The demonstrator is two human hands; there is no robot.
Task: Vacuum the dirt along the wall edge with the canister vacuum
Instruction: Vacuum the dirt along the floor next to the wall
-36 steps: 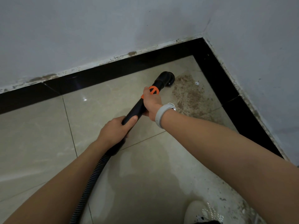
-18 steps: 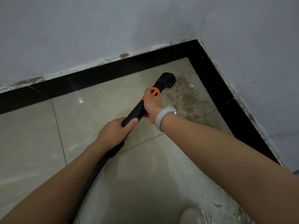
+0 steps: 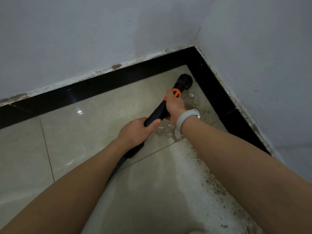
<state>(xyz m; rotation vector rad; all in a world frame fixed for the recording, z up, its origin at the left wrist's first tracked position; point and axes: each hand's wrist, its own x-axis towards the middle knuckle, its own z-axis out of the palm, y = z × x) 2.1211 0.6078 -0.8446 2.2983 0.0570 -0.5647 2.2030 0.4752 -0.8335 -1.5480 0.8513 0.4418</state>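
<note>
We hold the vacuum wand (image 3: pixel 157 114) with both hands. The left hand (image 3: pixel 135 132) grips the near end, where the ribbed hose (image 3: pixel 116 168) joins, fingers curled round the tube and thumb laid along its top; this hand likely steers. The right hand (image 3: pixel 173 105) wraps the wand farther up, just below the orange collar (image 3: pixel 175 93), fingers closed round it, probably to press the head down. The nozzle (image 3: pixel 184 81) sits on the floor tile (image 3: pixel 101 119) in the far right corner, close against the black skirting (image 3: pixel 217 92). The dirt (image 3: pixel 194 102) lies near the nozzle and trails along the right wall edge toward us (contact between nozzle and skirting cannot be confirmed). We judge most of that strip not yet cleaned.
</note>
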